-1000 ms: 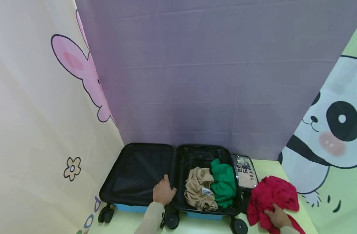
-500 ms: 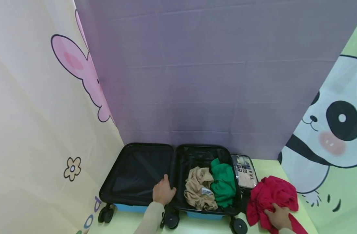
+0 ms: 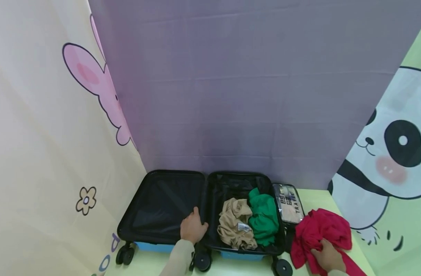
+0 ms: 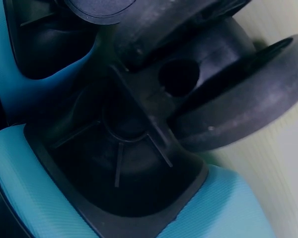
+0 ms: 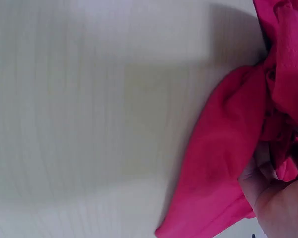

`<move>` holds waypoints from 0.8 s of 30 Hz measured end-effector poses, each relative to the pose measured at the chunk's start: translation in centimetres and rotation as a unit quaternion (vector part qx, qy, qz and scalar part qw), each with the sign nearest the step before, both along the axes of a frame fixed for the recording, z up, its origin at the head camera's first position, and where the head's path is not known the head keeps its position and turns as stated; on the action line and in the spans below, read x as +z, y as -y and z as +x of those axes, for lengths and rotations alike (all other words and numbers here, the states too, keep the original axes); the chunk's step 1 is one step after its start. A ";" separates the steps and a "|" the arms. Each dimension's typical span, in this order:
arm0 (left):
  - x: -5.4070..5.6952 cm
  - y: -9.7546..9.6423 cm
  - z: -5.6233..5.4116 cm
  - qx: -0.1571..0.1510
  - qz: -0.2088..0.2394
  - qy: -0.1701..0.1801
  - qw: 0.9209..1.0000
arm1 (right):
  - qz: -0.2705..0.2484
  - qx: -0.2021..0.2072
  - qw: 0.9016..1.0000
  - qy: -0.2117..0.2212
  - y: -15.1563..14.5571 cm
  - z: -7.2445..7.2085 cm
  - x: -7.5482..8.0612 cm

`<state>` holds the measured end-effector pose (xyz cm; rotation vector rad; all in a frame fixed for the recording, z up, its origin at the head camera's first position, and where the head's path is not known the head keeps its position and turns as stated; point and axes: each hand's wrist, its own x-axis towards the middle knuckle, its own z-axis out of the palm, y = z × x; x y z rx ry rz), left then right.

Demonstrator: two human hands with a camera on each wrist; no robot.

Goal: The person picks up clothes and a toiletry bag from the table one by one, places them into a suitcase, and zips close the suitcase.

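A black-lined suitcase (image 3: 162,207) with a blue outer shell lies spread open in the head view. My left hand (image 3: 193,227) rests on the near rim of its left half, close to the hinge, index finger stretched forward and thumb out to the right. The left wrist view holds only the suitcase's black caster wheel (image 4: 243,104) and blue shell (image 4: 44,183). A crumpled beige garment (image 3: 233,218) with a white label and a green garment (image 3: 263,216) fill the right half. At the far right, my right hand (image 3: 328,256) grips a bunched red garment (image 3: 325,226), fingers sunk in its folds.
Between suitcase and red garment stands a clear-topped travel pouch (image 3: 289,203) with black edges. Caster wheels (image 3: 282,267) stick out along the suitcase's near side. A grey curtain (image 3: 210,96) hangs behind the pale table (image 3: 312,197), with printed cloth walls on both sides.
My right hand has sunk a little deeper into the red garment, whose loose end now reaches slightly further right. My left hand and the suitcase stay in place.
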<state>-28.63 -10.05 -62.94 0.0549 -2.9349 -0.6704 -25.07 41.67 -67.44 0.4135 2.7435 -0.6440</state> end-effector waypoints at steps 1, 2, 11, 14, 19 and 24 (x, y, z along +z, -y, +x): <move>0.0 0.0 0.0 0.000 0.000 0.000 1.000 | 0.001 0.005 1.000 0.002 -0.2 0.0 0.0; 0.0 -0.1 0.0 0.000 -0.001 0.000 1.000 | 0.003 0.011 1.000 0.000 -0.3 0.0 -0.1; 0.0 0.0 0.0 0.000 0.000 -0.010 1.000 | -0.016 -0.010 0.999 -0.038 -0.2 0.0 -0.3; -0.1 0.0 0.0 0.001 0.000 -0.003 1.000 | -0.034 -0.035 0.998 -0.027 -0.1 0.0 -0.1; -0.4 0.1 -0.1 0.001 -0.001 0.002 1.000 | -0.028 -0.006 1.000 0.004 -0.1 -0.2 0.2; -0.3 0.1 -0.1 -0.003 0.002 0.000 1.000 | -0.010 0.022 1.000 0.007 -0.3 -0.3 0.2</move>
